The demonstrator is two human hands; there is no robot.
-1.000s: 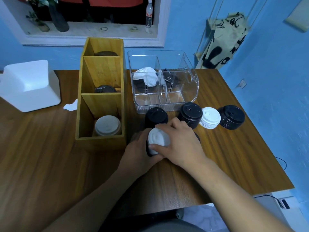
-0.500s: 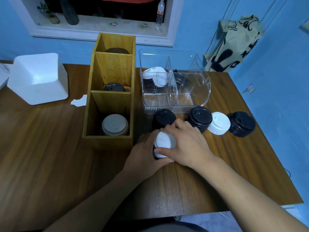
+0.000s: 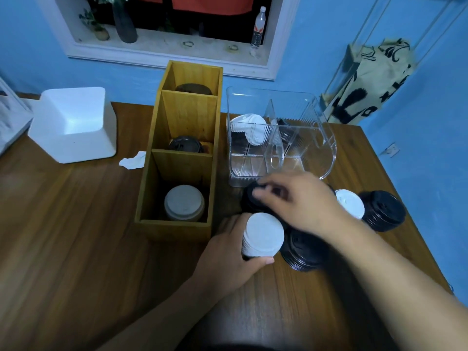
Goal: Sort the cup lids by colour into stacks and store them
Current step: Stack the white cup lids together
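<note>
White lid stack [image 3: 263, 235], just right of wooden organiser's [image 3: 174, 229] near end, gripped round its side by left hand [image 3: 228, 252]; right hand [image 3: 304, 201] pinching black lid stack [image 3: 247, 201] beside same organiser; probably light, slippery, loose: clasp low.

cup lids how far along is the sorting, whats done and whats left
Done: stacks sit in all three wooden rack compartments and in the clear bin. In hand: left hand grips a white stack; right hand is on a black stack, grip blurred. Left: three more stacks on the table, two black, one white.
</note>
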